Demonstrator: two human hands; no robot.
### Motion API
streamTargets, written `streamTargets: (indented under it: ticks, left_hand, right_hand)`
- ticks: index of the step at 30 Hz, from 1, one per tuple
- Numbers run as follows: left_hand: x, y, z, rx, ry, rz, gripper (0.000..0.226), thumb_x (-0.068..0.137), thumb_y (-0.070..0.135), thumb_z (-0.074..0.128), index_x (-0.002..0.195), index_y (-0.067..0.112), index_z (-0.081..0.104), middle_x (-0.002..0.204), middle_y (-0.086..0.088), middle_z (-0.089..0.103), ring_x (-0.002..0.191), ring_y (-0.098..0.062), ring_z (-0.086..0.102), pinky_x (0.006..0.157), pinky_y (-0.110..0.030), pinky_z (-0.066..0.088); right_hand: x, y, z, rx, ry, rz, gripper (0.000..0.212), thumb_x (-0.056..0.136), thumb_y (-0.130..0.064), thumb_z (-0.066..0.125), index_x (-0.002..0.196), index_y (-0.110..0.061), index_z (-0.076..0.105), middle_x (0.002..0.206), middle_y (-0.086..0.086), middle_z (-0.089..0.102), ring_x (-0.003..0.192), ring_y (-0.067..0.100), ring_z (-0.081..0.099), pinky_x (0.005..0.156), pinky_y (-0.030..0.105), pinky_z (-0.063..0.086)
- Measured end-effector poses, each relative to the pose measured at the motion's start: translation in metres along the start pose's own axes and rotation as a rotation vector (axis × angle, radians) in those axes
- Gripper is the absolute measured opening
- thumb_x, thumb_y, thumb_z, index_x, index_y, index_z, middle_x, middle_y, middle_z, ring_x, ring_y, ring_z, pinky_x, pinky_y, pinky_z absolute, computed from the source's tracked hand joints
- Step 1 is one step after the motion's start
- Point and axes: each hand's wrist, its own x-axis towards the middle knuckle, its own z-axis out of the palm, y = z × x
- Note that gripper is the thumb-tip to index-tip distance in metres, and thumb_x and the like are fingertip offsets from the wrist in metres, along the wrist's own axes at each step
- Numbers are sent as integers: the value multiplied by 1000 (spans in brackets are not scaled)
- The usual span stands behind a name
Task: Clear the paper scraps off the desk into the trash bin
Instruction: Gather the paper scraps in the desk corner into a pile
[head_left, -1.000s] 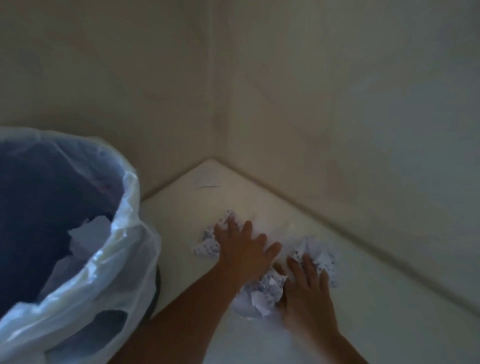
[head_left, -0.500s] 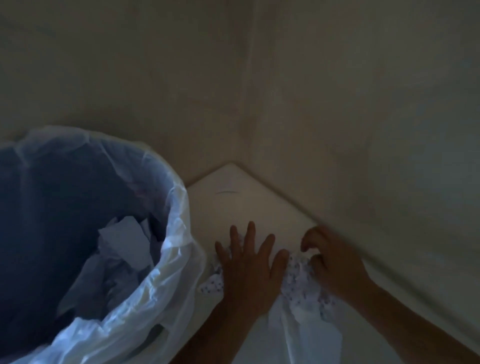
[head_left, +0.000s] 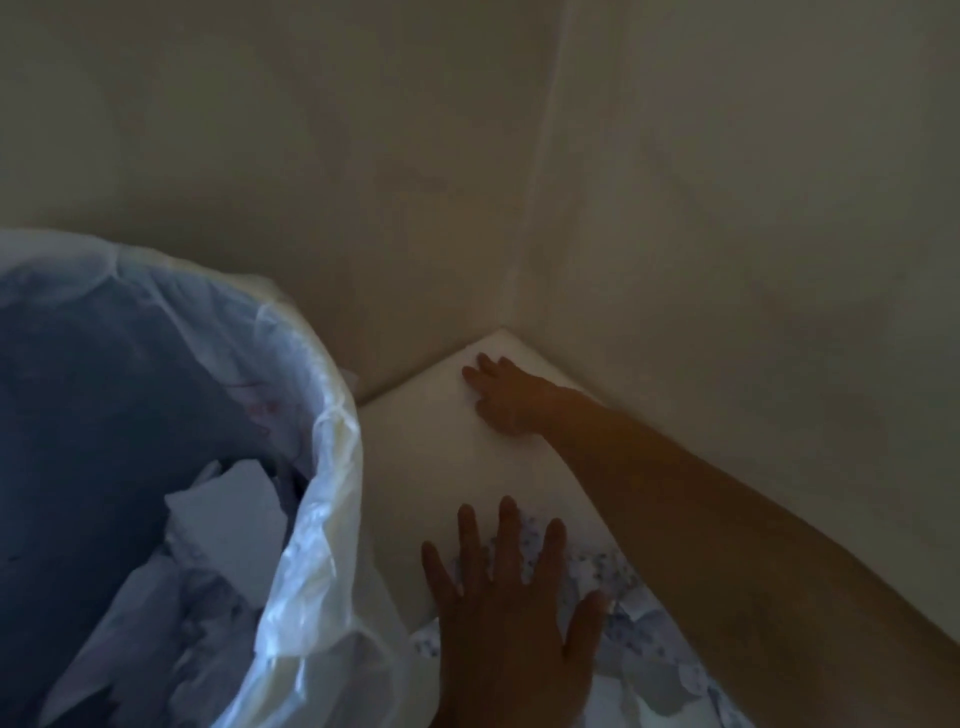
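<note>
Left hand flat on paper scraps; right hand in desk corner

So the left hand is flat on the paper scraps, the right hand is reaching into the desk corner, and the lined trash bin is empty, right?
Not quite. The head view shows the trash bin already holds crumpled paper. The rest stands: left hand flat on the paper scraps, right hand reaching into the desk corner.
</note>
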Motion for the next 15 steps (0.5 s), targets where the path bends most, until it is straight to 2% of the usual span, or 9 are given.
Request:
streamTargets:
  ticks: [2, 4, 6, 8, 9, 12, 15]
  left_hand:
    - [0, -2, 4, 33, -16, -5, 61, 79, 67, 38, 120, 35, 71, 131, -7, 67, 118, -44, 60, 91, -72, 42]
    - [0, -1, 3, 9, -46, -22, 61, 81, 66, 37, 122, 35, 70, 133, -8, 65, 120, -44, 58, 90, -70, 44]
    - [0, 0, 3, -46, -68, -34, 65, 84, 66, 29, 133, 37, 60, 146, -10, 53, 132, -48, 45, 98, -74, 34]
    - [1, 1, 8, -11, -86, -17, 73, 83, 70, 12, 150, 45, 29, 165, -6, 17, 147, -48, 8, 110, -74, 4]
    - [1, 0, 11, -17, -107, -16, 74, 83, 71, 7, 152, 46, 17, 167, -3, 3, 149, -45, -6, 111, -70, -7]
    - [2, -1, 15, -26, -69, -19, 74, 85, 71, 10, 152, 43, 19, 167, -3, 6, 149, -43, -4, 111, -68, -8]
    - [0, -1, 17, -33, -101, -29, 80, 81, 72, 1, 154, 41, 11, 167, -2, 0, 150, -40, -10, 111, -66, -13]
  right_hand:
    - [-4, 3, 1, -26, -53, -7, 57, 103, -31, 29, 154, -21, 5, 164, 5, -7, 150, 31, -3, 121, 48, 11]
    - [-16, 5, 0, -47, -94, -33, 55, 104, -33, 26, 154, -20, 9, 164, 6, -5, 150, 31, -2, 121, 45, 8]
    - [-34, 3, -1, -95, -141, -79, 51, 105, -30, 25, 153, -16, 17, 164, 9, 0, 150, 32, -1, 120, 44, 5]
    - [-53, 0, 0, -65, -164, -67, 49, 104, -27, 27, 151, -13, 23, 164, 11, 4, 150, 32, 1, 121, 44, 4]
    - [-61, -2, 1, -67, -165, -74, 48, 105, -24, 26, 151, -11, 21, 163, 14, 4, 150, 33, 1, 121, 44, 4]
    - [-81, -5, 6, 8, -162, -78, 47, 106, -18, 20, 151, -6, 18, 163, 18, 4, 149, 37, 0, 121, 44, 5]
    - [-97, -4, 14, 120, -166, -60, 47, 105, -16, 18, 151, -4, 14, 162, 18, 3, 149, 38, 0, 120, 45, 6]
